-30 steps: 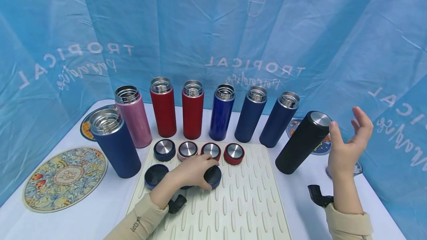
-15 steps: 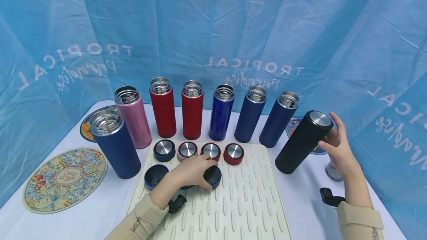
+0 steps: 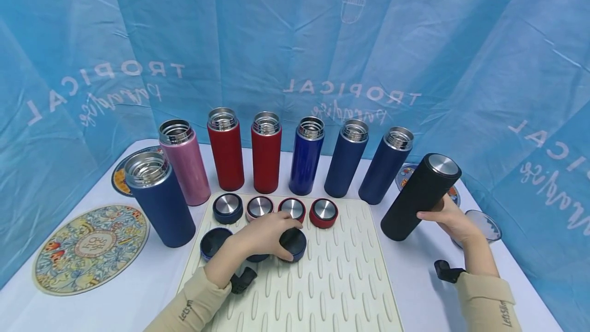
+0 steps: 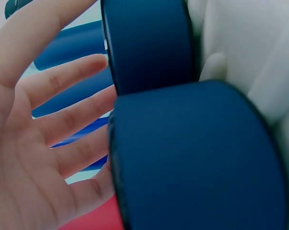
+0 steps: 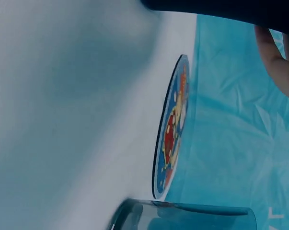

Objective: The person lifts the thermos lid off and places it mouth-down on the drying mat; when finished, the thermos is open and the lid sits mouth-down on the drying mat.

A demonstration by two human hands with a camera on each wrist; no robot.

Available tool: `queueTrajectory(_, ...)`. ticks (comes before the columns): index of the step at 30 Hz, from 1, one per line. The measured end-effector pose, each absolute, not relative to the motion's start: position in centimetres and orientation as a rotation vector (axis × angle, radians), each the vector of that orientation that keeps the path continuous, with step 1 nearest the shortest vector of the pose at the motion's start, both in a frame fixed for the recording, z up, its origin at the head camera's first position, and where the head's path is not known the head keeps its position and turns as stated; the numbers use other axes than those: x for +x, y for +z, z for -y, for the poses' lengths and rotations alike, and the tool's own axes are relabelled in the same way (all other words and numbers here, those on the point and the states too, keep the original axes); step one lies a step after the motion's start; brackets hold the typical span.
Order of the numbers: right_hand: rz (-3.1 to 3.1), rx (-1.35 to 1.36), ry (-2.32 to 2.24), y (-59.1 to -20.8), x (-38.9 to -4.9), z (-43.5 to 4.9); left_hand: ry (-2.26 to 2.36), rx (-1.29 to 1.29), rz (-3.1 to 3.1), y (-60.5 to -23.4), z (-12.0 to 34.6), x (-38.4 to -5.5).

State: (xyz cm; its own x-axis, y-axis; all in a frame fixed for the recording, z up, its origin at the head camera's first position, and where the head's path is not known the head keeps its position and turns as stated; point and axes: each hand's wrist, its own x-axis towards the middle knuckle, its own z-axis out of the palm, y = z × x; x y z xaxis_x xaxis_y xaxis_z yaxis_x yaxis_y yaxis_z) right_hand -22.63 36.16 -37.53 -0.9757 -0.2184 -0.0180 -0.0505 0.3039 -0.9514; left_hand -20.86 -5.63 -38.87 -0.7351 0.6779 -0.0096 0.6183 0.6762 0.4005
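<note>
My left hand [image 3: 262, 234] reaches over the pale ribbed mat [image 3: 332, 281], thumb and fingers around a dark blue bottle lid [image 3: 295, 246]. In the left wrist view the fingertips meet the edges of that lid [image 4: 149, 43] and of a nearer blue lid [image 4: 197, 158]. My right hand [image 3: 454, 219] holds the capped black vacuum bottle [image 3: 417, 196], its thumb across the near side. The bottle stands on the table, leaning right in the head view. In the right wrist view, its dark body [image 5: 221, 7] hides part of the fingers [image 5: 273, 60].
Behind the mat stand lidless bottles: pink [image 3: 186, 168], red [image 3: 226, 155], blue [image 3: 306, 160] and others. Lids with steel tops [image 3: 228, 204] line the mat's back edge. A clear glass [image 3: 484, 224] is beyond the right hand. A round patterned placemat [image 3: 92, 247] lies left.
My right hand has come in from the right, lowered, and taken hold of the black vacuum bottle. The left hand and its lid have hardly moved.
</note>
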Motion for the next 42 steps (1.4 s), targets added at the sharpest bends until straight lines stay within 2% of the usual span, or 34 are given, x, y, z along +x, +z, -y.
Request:
queueTrajectory(11,-2.409,-0.225,-1.839,-38.3,-22.8,-35.9,0.656,1.017,-2.770,-38.1,6.2,-21.2)
queueTrajectory(19,-2.559,-0.414,-1.817,-38.3,-22.6,-35.0,0.697,0.963,-2.849,-37.7,6.7,-21.4)
queueTrajectory(30,-2.623,-0.661,-1.771,-35.1,-21.4,-30.0,0.816,0.999,-2.862,-37.3,7.9,-21.8)
queueTrajectory(34,-2.669,-0.655,-1.693,-34.2,-21.2,-27.8,0.888,0.945,-2.845,-37.1,8.4,-22.0)
queueTrajectory(38,-2.705,-0.650,-1.592,-33.9,-21.5,-25.9,1.040,0.894,-2.775,-37.2,8.9,-22.3)
queueTrajectory(42,-2.747,-0.778,-1.498,-34.1,-22.0,-24.3,1.266,0.888,-2.634,-37.3,9.4,-22.7)
